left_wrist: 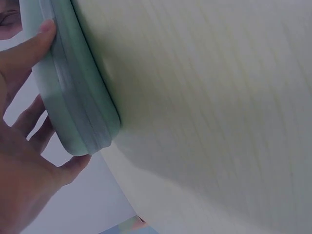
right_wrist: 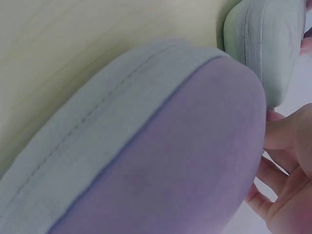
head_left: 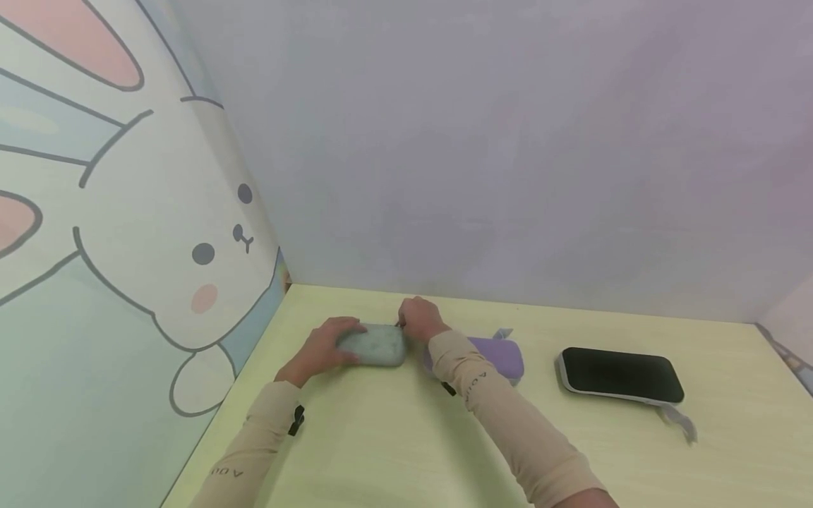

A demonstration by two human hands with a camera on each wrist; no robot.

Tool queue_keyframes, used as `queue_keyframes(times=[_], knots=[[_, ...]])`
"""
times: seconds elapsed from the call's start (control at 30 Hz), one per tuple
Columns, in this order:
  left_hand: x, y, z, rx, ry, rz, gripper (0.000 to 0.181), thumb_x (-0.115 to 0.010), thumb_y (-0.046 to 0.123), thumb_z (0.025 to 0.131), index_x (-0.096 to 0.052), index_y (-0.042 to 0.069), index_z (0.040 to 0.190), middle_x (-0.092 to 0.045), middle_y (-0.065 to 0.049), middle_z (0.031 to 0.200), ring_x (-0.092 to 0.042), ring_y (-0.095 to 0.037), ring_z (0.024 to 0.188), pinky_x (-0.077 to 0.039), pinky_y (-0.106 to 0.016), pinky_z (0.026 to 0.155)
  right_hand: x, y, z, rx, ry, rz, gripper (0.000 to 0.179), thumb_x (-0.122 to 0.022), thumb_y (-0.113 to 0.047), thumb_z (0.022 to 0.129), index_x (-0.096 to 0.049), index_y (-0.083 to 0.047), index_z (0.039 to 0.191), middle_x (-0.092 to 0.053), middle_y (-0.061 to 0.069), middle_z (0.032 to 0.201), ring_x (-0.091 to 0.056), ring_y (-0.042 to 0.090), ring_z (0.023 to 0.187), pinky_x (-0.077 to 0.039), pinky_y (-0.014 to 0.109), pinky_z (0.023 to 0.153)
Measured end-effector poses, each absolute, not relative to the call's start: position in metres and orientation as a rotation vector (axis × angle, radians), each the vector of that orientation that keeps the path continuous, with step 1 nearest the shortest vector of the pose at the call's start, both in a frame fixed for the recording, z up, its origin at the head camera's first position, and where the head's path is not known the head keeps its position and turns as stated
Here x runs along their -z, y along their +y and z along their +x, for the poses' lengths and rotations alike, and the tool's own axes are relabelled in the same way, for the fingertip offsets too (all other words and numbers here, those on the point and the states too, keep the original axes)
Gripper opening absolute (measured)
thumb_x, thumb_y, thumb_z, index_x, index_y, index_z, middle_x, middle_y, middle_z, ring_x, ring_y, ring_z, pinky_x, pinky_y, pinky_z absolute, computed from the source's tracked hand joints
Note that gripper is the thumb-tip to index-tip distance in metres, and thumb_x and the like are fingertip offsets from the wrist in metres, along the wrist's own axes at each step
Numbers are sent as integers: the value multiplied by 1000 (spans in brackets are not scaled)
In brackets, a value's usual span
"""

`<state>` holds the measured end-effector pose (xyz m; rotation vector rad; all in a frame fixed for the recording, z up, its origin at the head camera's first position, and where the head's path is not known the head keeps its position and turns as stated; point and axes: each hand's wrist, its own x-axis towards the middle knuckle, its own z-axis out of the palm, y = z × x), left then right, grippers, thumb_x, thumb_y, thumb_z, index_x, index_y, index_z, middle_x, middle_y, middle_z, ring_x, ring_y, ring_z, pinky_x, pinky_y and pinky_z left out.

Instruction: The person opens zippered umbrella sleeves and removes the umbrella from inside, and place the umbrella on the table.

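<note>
A pale green zip case [head_left: 376,346] lies on the table, its zipper seam running around the side. My left hand [head_left: 325,346] grips its left end, with the thumb along the front side in the left wrist view and the other fingers behind. At the case's back right corner my right hand [head_left: 420,319] has curled fingers and pinches what looks like the zipper pull [head_left: 399,325], mostly hidden by the fingers. Under my right forearm lies a purple case [head_left: 498,356] with a grey zipper band, partly covered by the sleeve.
Farther right is a black-topped case [head_left: 622,375] with a light side and a grey strap [head_left: 679,422] trailing toward the front. Behind the pale yellow table [head_left: 381,444] stands a plain wall [head_left: 508,155]. A rabbit-painted wall [head_left: 159,212] rises on the left.
</note>
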<state>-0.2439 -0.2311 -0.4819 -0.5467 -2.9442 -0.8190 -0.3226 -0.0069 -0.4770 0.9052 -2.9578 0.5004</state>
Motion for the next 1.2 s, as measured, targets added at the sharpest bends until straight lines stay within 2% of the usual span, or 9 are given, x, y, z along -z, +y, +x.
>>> queue_keyframes(times=[0.4, 0.63, 0.9, 1.2], knots=[[485, -233, -247, 887, -2952, -523, 57, -85, 22, 67, -62, 16, 120, -56, -8, 130, -44, -32, 125, -28, -59, 100, 471, -1, -320, -522, -2992, 930, 9, -72, 1, 75, -73, -7, 72, -69, 3, 77, -64, 20, 70, -51, 33, 62], [484, -234, -247, 924, -2927, -557, 57, -85, 19, 66, -63, 14, 118, -56, -10, 129, -44, -33, 124, -30, -52, 103, 471, 2, -320, -514, -3015, 921, 7, -72, -2, 75, -72, -8, 71, -69, 3, 76, -63, 22, 72, -51, 37, 65], [484, -235, -247, 945, -2945, -543, 57, -85, 20, 67, -63, 15, 119, -56, -8, 129, -44, -33, 125, -30, -52, 103, 473, 6, -319, -488, -3009, 911, 13, -70, -2, 76, -71, -11, 67, -66, 0, 71, -60, 21, 70, -48, 41, 67], [485, -236, -248, 946, -2937, -530, 55, -86, 22, 66, -64, 15, 116, -58, -7, 126, -46, -32, 123, -32, -51, 102, 474, 10, -319, -520, -3002, 956, 12, -69, -1, 74, -72, -11, 69, -66, 0, 73, -60, 22, 73, -47, 42, 66]])
